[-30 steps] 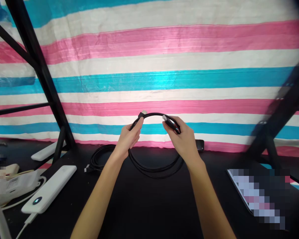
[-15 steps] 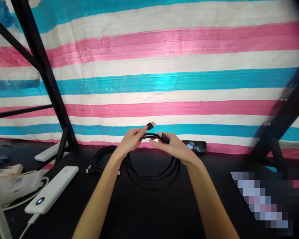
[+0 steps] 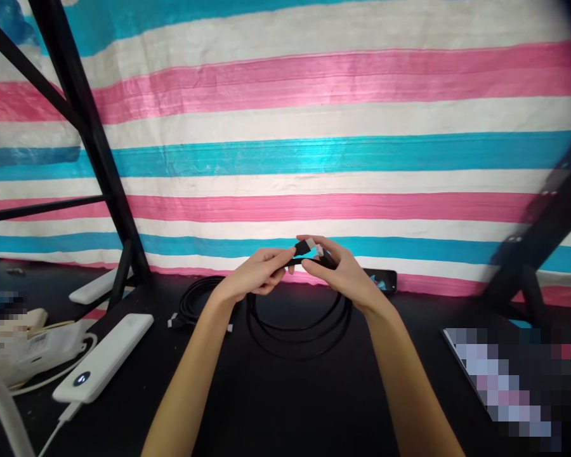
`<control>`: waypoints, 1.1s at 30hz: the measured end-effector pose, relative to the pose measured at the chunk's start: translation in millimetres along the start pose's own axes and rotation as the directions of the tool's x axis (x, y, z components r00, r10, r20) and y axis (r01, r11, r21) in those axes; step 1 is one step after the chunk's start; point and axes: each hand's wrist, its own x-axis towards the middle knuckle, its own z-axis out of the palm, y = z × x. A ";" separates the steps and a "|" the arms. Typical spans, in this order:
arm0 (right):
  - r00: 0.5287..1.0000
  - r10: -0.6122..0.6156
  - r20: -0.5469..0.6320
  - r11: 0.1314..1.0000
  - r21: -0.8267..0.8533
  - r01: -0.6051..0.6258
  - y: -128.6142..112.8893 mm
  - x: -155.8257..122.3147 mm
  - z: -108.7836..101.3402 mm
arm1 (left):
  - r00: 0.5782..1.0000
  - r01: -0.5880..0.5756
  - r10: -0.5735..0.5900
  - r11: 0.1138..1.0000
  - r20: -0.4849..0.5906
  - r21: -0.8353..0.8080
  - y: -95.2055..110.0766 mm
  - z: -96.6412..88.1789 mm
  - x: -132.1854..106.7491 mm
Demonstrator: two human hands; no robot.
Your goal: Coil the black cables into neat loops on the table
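A black cable hangs in loose loops between my hands, just above the black tabletop. My left hand pinches it near one end, where a dark plug with a pale metal tip points right. Closed round the other side of the loops is my right hand, its thumb pressing on the cable. A second plug with a light tip shows between the right thumb and fingers. Behind my left forearm lies another coiled black cable with light-tipped ends.
A white power bank with a cord plugged in lies at left, near a power strip and a white adapter. A phone lies behind my right hand. Black metal posts stand before a striped sheet.
My left hand has moved right, bringing its plug close to the plug in my right hand. The right hand has shifted slightly right and its index finger has lifted over the plugs.
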 end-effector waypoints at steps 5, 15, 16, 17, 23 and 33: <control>0.992 -0.084 0.093 0.996 0.003 0.084 -0.8 0.2 12.3 | 0.983 0.097 -0.099 0.995 0.154 0.019 -1.1 1.5 -4.0; 0.895 0.195 -0.402 0.899 0.438 0.000 1.9 8.8 3.0 | 0.997 -0.071 0.071 0.997 -0.031 -0.017 -2.7 -18.0 -4.8; 0.869 0.227 -0.439 0.866 0.500 0.027 3.1 10.2 0.5 | 0.991 -0.125 0.122 0.991 -0.056 -0.043 -3.6 -21.4 -4.4; 0.847 0.248 -0.470 0.835 0.548 0.060 4.5 11.7 -1.0 | 0.984 -0.170 0.164 0.982 -0.075 -0.082 -4.3 -24.0 -3.9; 0.708 0.305 -0.636 0.810 0.565 0.158 16.9 18.4 6.3 | 0.976 -0.218 0.216 0.953 -0.034 -0.208 -4.0 -16.8 -2.1; 0.712 0.239 -0.660 0.861 0.483 0.159 13.5 15.2 -4.9 | 0.942 -0.220 0.191 0.972 -0.276 -0.078 -1.1 9.5 3.9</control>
